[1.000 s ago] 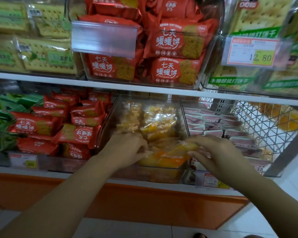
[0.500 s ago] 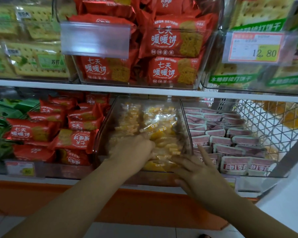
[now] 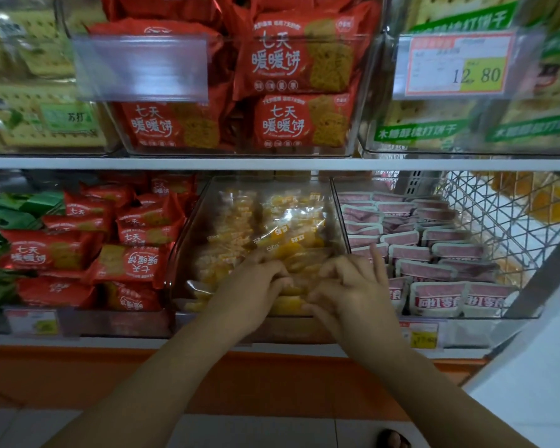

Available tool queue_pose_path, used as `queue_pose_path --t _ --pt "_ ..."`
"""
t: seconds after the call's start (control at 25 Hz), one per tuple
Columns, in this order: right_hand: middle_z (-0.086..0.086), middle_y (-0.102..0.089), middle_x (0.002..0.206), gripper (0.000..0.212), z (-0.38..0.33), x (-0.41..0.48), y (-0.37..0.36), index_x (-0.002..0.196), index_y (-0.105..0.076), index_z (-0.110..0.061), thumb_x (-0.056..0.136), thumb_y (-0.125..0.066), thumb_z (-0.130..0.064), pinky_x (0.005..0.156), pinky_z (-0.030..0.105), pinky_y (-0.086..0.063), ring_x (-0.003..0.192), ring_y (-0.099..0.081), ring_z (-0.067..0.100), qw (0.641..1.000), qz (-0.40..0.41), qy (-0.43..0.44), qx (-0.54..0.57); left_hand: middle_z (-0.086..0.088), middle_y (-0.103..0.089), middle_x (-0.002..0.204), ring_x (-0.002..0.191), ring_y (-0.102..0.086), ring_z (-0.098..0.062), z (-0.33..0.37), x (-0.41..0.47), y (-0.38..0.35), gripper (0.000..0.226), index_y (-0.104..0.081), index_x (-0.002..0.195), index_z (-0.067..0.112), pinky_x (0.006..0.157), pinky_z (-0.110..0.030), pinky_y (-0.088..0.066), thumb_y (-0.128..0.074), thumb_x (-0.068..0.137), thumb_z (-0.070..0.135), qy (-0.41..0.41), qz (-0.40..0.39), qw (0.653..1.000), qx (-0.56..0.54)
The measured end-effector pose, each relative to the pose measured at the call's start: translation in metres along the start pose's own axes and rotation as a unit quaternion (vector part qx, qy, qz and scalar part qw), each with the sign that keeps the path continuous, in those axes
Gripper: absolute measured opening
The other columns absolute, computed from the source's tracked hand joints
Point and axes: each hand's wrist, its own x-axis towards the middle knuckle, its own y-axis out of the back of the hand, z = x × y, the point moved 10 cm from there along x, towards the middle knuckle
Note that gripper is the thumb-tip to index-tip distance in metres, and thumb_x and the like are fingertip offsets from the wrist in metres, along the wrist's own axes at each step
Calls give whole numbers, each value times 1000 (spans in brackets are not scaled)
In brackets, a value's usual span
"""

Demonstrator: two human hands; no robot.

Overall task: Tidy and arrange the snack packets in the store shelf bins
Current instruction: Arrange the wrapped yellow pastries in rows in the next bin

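While inside clear bin (image 3: 339, 218) walls, left grip (image 3: 256, 294), right grip (image 3: 353, 294) curled round yellow packets (image 3: 291, 231).

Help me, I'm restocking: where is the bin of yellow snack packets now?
Head view: the clear bin of yellow packets sits centre on the lower shelf, between red packets on its left and pink packets on its right.

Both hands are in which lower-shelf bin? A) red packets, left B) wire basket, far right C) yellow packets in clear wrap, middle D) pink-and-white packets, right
C: the left hand and right hand both grip yellow packets in the clear middle bin, between the red packets and the pink-and-white packets.
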Motion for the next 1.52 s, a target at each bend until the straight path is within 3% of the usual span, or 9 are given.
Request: queue_pose_path --t 0.2,0.44,0.6,0.76,0.84,0.96,1.2,1.36,1.52 --pt "-1 -61 99 8 14 -4 3 68 -70 -24 67 -76 -28 106 67 -19 105 -51 26 994 -40 4 -97 2 -46 109 100 -47 -13 -12 6 -7 14 -52 90 33 76 -21 -35 -43 98 28 54 -99 994 -10" --pt "1 -63 103 21 13 -8 14 74 -70 -26 79 -51 -32 106 65 -19 114 -46 24 996 19 8 -84 -2 -59 106 94 -58 -18 7 10 -2 23 -64 99 24 81 -33 -48 -41 100 21 46 -38 998 -26" --pt "1 -62 105 11 15 -8 11 72 -70 -26 67 -76 -18 107 67 -16 118 -43 27 992 -7 5 -129 -1 -55 111 92 -55 -12 13 3 -3 25 -62 98 23 64 -10 -39 -38 101 18 55 20 995 -82" --pt "6 -63 113 18 14 -11 -7 70 -71 -25 59 -83 -18 106 67 -17 121 -44 27 988 -64 11 -143 2 -39 125 91 -43 7 8 -2 -24 21 -48 91 32 72 2 -33 -35 101 19 79 -3 983 -168" --pt "6 -63 115 18 13 -16 -4 76 -70 -24 63 -82 -20 105 68 -20 120 -48 28 991 -60 11 -121 6 -27 134 99 -42 6 8 -8 -27 17 -44 113 31 77 -1 -33 -37 100 23 94 -30 976 -196" --pt "2 -58 121 19 19 -26 6 95 -67 -28 77 -65 -31 105 61 -26 120 -49 27 999 -30 -3 -25 11 -13 147 121 -40 -2 4 -25 -16 57 -15 145 34 91 -7 -33 -46 97 28 97 -8 978 -183" --pt "0 -41 142 67 56 -32 11 143 -30 -21 86 -63 -31 102 26 -29 131 -34 18 965 -53 -194 169 4 -22 155 132 -38 -12 -14 -50 -3 83 -2 151 27 103 -23 -35 -58 90 37 149 -38 977 -150" --pt "2 -51 134 66 44 -29 0 143 -29 -21 87 -62 -32 96 28 -36 123 -43 19 970 -89 -151 167 1 -24 154 136 -33 -17 -28 -35 -11 87 -12 151 20 107 -28 -32 -67 85 33 198 -28 952 -233" --pt "2 -55 128 57 45 -27 0 137 -38 -23 87 -61 -33 95 30 -39 118 -46 20 969 -86 -145 181 -2 -36 146 123 -43 -18 -19 -22 -20 83 -18 148 11 90 -25 -40 -69 84 24 212 -9 945 -249"
